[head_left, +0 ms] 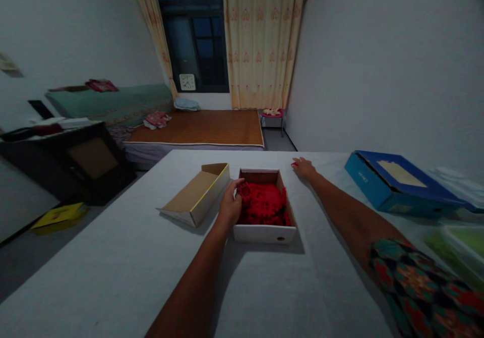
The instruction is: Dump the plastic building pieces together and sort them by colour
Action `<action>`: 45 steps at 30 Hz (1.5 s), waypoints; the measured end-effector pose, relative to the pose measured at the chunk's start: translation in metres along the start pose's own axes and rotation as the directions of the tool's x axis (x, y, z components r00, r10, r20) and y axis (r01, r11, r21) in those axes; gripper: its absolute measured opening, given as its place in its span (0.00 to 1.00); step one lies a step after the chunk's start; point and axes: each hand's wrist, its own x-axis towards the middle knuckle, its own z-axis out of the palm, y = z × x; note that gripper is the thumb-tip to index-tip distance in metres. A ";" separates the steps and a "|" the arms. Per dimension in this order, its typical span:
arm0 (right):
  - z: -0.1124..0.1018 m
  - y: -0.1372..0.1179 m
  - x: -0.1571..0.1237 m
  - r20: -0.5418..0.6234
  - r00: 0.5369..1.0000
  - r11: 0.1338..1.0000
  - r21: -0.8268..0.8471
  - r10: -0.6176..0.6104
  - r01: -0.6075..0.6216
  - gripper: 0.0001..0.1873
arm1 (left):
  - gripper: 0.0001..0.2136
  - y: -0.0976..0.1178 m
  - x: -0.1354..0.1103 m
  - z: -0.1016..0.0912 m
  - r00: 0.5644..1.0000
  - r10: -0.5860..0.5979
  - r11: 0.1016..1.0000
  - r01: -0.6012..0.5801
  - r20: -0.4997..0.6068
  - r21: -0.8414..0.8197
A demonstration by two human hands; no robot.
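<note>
An open white cardboard box point(264, 234) stands on the white-covered table, filled with a mass of bright red, jagged-looking pieces point(264, 204). At the box's left wall, my left hand point(230, 204) grips the edge, its fingers bent over the rim beside the red pieces. My right hand point(304, 168) reaches to the table's far side, right of the box. A small red piece point(294, 164) shows at its closed fingertips; its exact shape is too small to make out. Left of the box lies the separate box lid point(200, 189), brown inside with a yellow edge.
A blue box point(397, 176) sits on the table's right side, with white sheets point(461, 184) behind it and a clear container with green contents point(465, 242) nearer me. Beyond the table are a bed point(212, 126) and a dark cabinet point(68, 156).
</note>
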 end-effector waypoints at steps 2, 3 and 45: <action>0.007 0.000 0.004 0.043 0.999 0.999 -0.026 -0.022 0.023 0.21 | 0.25 0.001 -0.001 -0.001 1.000 0.002 1.000 -0.002 0.001 0.009; 0.009 -0.001 0.004 0.059 0.998 0.999 -0.035 -0.036 0.038 0.20 | 0.25 0.002 -0.002 -0.001 1.000 0.006 1.000 -0.006 0.004 0.012; -0.102 -0.109 -0.190 -0.125 0.838 0.641 0.587 -0.532 0.494 0.15 | 0.14 0.088 -0.008 -0.141 0.973 -0.184 0.571 0.222 -0.140 0.790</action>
